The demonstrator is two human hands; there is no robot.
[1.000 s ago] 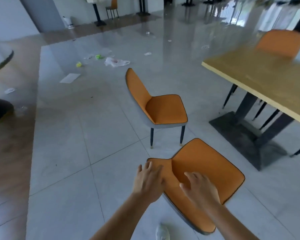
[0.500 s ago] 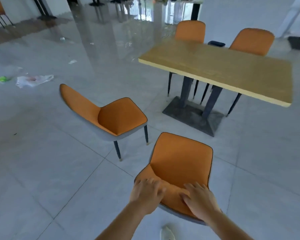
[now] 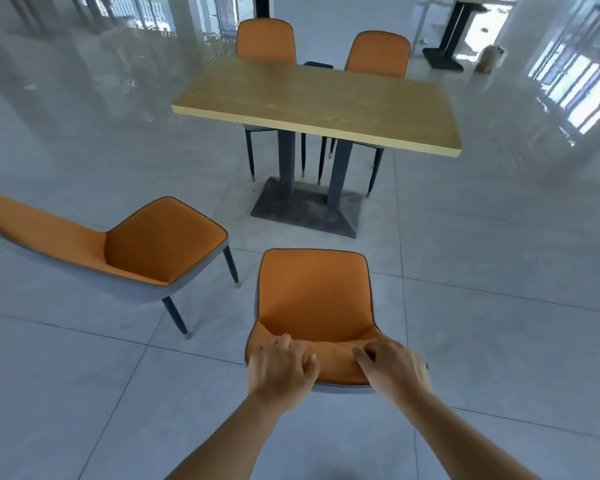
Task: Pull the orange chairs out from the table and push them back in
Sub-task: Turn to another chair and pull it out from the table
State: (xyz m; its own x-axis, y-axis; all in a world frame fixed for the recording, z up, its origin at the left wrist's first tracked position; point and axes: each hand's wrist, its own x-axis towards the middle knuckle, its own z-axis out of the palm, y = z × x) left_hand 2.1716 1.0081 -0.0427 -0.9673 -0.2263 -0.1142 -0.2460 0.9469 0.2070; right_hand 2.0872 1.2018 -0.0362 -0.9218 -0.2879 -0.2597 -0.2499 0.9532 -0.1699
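An orange chair [image 3: 314, 296] stands right in front of me, its seat facing the wooden table [image 3: 319, 102]. My left hand [image 3: 281, 370] and my right hand [image 3: 394, 370] both grip the top of its backrest, fingers curled over the edge. A second orange chair [image 3: 160, 242] stands out on the floor to the left, turned sideways. Two more orange chairs, one on the left [image 3: 266, 39] and one on the right [image 3: 378, 53], are tucked in at the table's far side.
The table rests on a dark pedestal base [image 3: 307, 211]. A small dark object [image 3: 318, 65] lies at the table's far edge. Another dark table stand [image 3: 445, 46] is at the back right. Grey floor tiles spread all around.
The chair I hold has swung round from pointing right to facing the table squarely. My view has turned right with it, and both hands now curl over the backrest top.
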